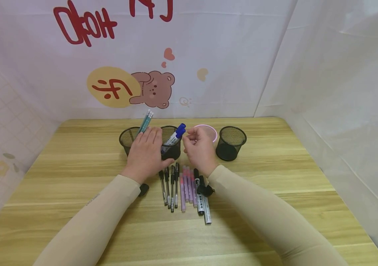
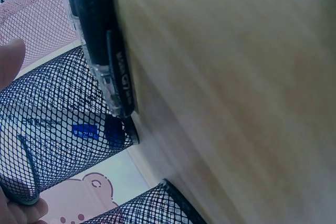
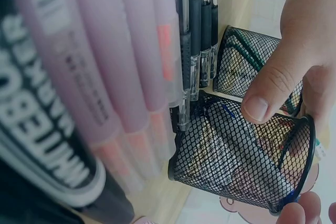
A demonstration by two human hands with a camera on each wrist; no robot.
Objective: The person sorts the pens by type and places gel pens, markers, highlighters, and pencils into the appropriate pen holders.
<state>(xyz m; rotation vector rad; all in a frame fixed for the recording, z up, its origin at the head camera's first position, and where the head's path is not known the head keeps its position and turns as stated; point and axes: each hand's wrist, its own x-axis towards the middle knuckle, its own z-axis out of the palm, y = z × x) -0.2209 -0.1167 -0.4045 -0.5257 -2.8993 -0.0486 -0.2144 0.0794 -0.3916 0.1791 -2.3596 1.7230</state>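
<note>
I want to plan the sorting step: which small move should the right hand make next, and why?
Probably lower the right hand to the black pens lying on the table: its fingers hold nothing, and the left hand rests on the mesh cup holding blue-capped markers.

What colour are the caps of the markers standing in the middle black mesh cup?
Blue: the caps of the white-bodied markers in the middle black mesh cup show best in the head view.

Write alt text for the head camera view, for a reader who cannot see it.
A person's left hand rests on two black mesh cups, one holding teal pens, the other blue-capped markers, while the right hand hovers curled beside them. Pens and markers lie in a row on the wooden table; a third mesh cup stands empty to the right.
</note>
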